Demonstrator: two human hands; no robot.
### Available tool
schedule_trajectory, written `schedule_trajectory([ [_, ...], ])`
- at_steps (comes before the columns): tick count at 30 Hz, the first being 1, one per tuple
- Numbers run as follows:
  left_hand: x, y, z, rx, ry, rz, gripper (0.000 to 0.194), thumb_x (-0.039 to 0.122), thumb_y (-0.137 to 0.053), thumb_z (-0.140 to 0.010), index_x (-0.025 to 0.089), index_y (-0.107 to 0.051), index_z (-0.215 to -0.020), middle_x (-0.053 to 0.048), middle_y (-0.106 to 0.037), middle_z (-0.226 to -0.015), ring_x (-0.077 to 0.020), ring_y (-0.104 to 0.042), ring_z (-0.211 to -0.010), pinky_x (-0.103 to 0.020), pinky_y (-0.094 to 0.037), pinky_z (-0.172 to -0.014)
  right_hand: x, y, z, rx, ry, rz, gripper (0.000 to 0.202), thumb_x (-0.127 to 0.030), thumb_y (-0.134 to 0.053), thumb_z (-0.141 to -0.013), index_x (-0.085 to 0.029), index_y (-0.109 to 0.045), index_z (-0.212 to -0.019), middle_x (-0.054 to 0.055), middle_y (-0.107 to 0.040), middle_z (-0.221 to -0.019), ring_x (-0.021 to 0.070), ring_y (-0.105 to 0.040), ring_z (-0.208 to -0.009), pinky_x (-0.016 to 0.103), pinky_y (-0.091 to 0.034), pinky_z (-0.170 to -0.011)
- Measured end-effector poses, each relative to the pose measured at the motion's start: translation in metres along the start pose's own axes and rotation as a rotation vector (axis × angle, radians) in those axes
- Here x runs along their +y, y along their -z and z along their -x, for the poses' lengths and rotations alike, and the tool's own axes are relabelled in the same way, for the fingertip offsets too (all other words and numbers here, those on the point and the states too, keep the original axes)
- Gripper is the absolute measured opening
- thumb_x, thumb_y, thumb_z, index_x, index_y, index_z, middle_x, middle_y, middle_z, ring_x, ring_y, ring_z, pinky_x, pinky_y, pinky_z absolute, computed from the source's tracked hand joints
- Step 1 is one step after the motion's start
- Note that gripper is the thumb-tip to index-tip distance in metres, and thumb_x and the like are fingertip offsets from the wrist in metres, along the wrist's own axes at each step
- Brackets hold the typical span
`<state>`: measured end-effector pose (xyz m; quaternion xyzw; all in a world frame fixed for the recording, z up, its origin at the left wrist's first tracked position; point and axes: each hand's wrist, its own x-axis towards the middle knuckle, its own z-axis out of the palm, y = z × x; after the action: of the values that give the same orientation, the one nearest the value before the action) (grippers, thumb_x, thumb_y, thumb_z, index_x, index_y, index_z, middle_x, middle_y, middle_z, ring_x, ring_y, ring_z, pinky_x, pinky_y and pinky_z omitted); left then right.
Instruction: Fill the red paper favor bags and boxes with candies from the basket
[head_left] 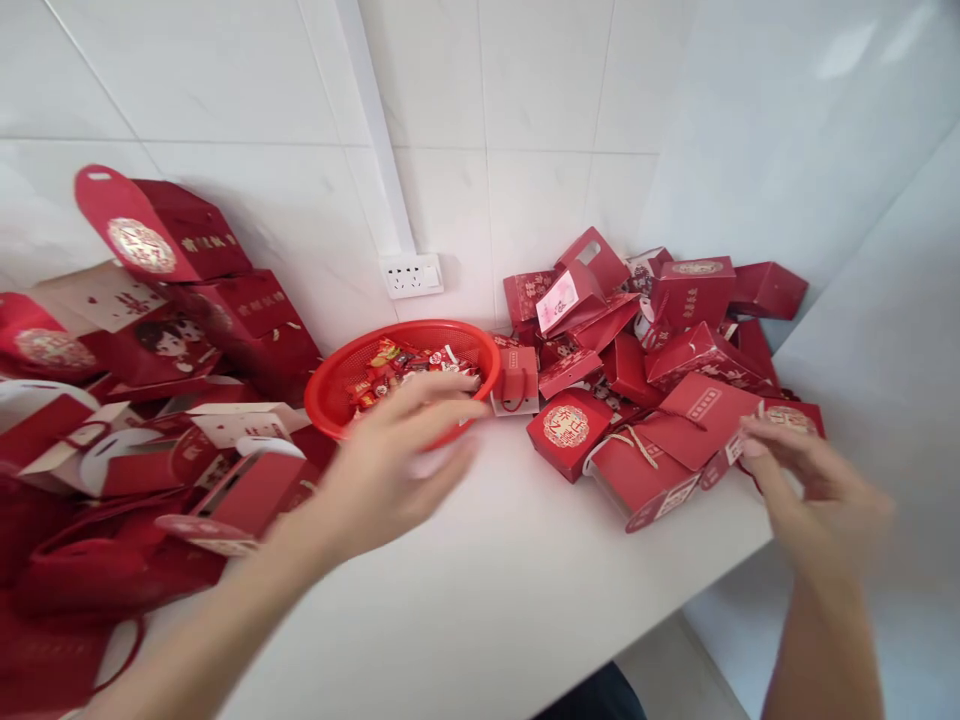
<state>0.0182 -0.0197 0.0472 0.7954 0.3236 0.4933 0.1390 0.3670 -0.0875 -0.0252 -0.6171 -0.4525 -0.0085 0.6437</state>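
Where the right hand reaches the far-right corner, fingers narrowed, grip blurred, lies a carton at the right of the white table, label side nearward, long axis unclear, one of two adjoining, matte red, gold-stamped; left hand, fingers spread, before one red plastic sieve basket of candies.

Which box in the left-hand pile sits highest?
The dark red box with gold lettering, its rounded flap sticking out leftward. It rests atop another red box, above all the others in that pile.
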Motion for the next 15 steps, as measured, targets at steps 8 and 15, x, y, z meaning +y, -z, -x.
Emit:
schedule_trajectory([
  [8, -0.041, -0.147, -0.056, -0.234, 0.235, -0.391, 0.055, 0.027, -0.067, -0.087, 0.016, -0.054, -0.14, -0.016, -0.063, -0.129, -0.0322, -0.063, -0.118, -0.044, -0.051, -0.1, 0.021, -0.023, 0.072, 0.049, 0.023, -0.147, 0.025, -0.035, -0.075, -0.083, -0.021, -0.073, -0.104, 0.013, -0.071, -0.118, 0.0326, -0.064, -0.116, 0.061, -0.043, -0.108],
  [15, -0.044, -0.141, -0.085, -0.183, 0.183, -0.374, 0.041, 0.027, -0.054, -0.096, 0.018, -0.057, -0.136, -0.012, -0.069, -0.123, -0.0265, -0.069, -0.108, -0.036, -0.054, -0.088, 0.019, -0.036, 0.097, 0.006, 0.187, -0.036, 0.018, -0.026, -0.069, -0.089, -0.021, -0.072, -0.106, 0.013, -0.069, -0.118, 0.0287, -0.065, -0.11, 0.049, -0.051, -0.096],
])
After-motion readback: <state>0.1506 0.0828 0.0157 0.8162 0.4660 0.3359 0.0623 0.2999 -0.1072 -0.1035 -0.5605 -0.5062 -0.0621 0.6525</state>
